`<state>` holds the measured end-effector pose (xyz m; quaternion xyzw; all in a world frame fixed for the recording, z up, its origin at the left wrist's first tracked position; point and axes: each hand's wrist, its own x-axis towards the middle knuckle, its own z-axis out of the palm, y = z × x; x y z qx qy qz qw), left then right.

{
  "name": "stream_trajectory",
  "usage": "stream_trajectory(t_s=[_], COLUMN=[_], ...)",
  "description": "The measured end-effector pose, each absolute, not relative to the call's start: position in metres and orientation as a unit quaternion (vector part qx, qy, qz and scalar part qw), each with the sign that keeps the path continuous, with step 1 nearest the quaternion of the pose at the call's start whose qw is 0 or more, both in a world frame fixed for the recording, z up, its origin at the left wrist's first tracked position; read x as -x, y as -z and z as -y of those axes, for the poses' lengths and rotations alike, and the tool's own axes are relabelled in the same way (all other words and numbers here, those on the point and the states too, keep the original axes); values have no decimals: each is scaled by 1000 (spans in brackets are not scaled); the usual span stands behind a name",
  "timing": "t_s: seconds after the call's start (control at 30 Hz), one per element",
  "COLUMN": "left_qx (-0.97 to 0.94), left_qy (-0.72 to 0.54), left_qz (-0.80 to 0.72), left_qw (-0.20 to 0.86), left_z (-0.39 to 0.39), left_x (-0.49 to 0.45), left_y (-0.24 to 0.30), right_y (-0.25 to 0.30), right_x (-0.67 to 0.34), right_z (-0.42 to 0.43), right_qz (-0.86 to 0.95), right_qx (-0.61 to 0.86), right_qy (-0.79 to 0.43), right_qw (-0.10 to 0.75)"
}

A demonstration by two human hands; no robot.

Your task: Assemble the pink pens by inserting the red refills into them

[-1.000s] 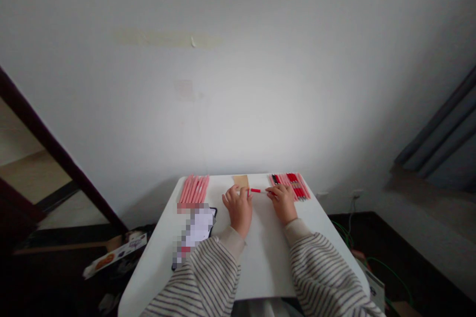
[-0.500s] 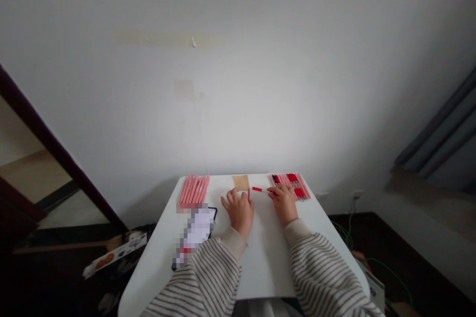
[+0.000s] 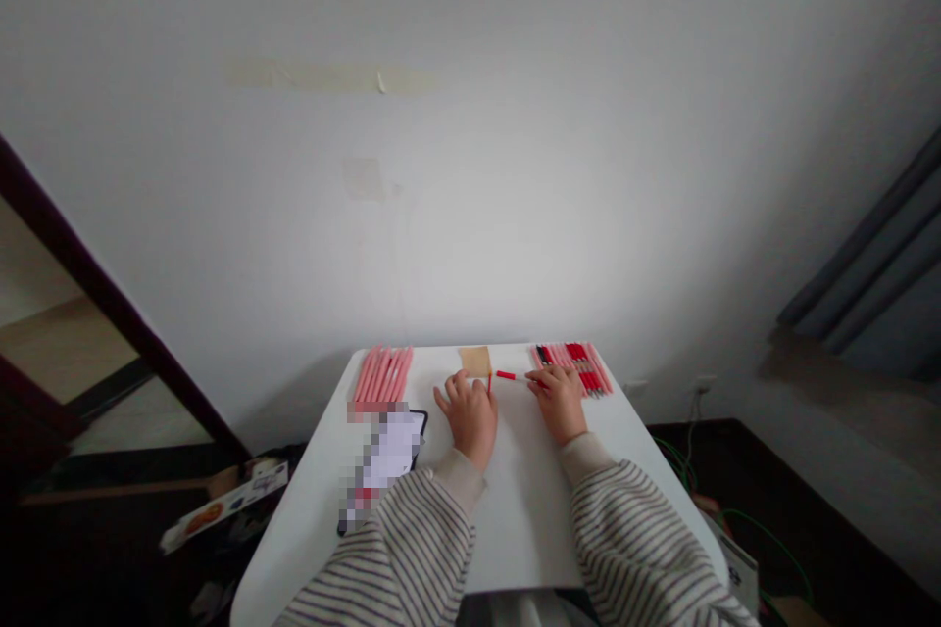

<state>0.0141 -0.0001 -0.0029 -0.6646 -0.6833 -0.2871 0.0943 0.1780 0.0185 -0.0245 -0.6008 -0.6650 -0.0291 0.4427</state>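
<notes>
At the middle of the white table, my left hand [image 3: 472, 419] has its thumb and index finger closed on a thin red stick [image 3: 489, 383], with the other fingers spread low over the tabletop. The stick's lower part is hidden by the hand. My right hand [image 3: 560, 404] pinches the right end of a slim pen [image 3: 506, 375] with a red left end and a pale middle. The pen points left toward the red stick, with a small gap between them. Just behind my left hand lies a tan paper square [image 3: 475, 361].
Several pink pens [image 3: 382, 375] lie side by side at the back left. More pink pens with red and black parts [image 3: 599, 370] lie at the back right. A phone [image 3: 393, 456], partly blurred, rests by my left forearm. The wall [image 3: 470, 216] rises behind the table [image 3: 529, 529].
</notes>
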Motion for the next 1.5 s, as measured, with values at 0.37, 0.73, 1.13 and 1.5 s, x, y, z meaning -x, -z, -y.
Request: stream_trajectory(t_s=[0.37,0.73,1.13,1.5], left_qx=[667,673,662,634], left_qy=[306,297,321,366], left_qz=[674,672,674,678], left_qw=[90,83,70,67], left_z=[-4,-4,-7,-8], left_x=[-14,-13,-12,-7], left_y=[8,5,4,-2], right_y=[25,27,27,30], right_x=[-177,-178,-180,-189], right_z=[-19,-20,-19,-23], right_qz=[657,659,650,613], right_qx=[614,611,615,629], right_qy=[24,25,31,60], right_qw=[436,438,445,474])
